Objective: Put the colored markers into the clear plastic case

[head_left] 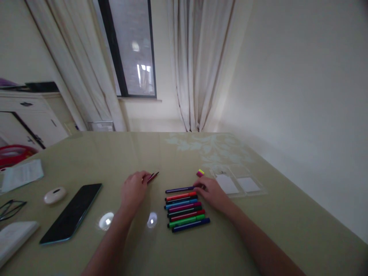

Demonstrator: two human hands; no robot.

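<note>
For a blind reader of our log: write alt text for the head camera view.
A person's right hand touches a purple felt-tip pen above a row of coloured felt-tip pens on an olive-green table, while the left hand holds dark red pens. A black smartphone lies to the left, clear plastic trays to the right.

Purple pen (179, 189) flat, heading pen row (186, 211)

left hand (133, 190) curled, low | right hand (211, 191) flat (fingers forward) | forearms extended
</note>
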